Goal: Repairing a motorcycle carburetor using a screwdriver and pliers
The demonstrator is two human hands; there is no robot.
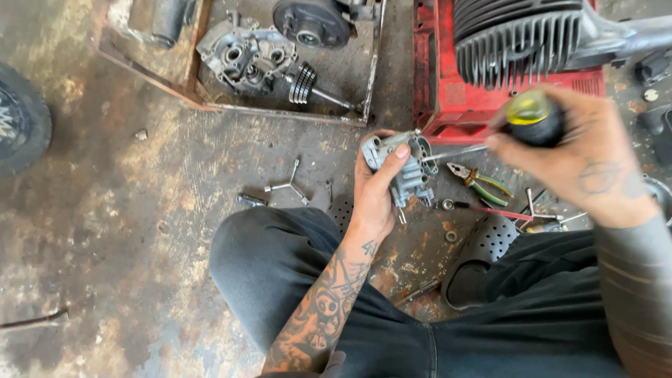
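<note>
The person sits low over a stained concrete floor (140,231), knees apart in dark trousers. The left hand (374,189) rises from a tattooed forearm between the knees, palm turned toward the camera, and holds up a small grey metal carburetor (406,164) in front of the body, above the floor. The right hand (574,150) comes in from the right edge on a grey striped sleeve, wrist bent so the back of the hand faces the camera, and it is blurred. Its fingers are closed around the black and yellow handle of a screwdriver (532,119), whose thin shaft runs left and meets the carburetor's right side; the tip itself cannot be made out against the casting. The left fingers wrap the carburetor from behind, thumb pressed along its front face, so much of its lower body is hidden by the palm. Below the shaft, green-handled pliers (479,182) lie on the floor, with a black perforated clog (483,252) just beside them and a three-armed wrench (287,185) further left. Behind stands a red crate (437,84) carrying a finned engine cylinder (518,38), cut off by the top edge, and a shallow metal tray (350,77) holding an engine case half (241,56).
</note>
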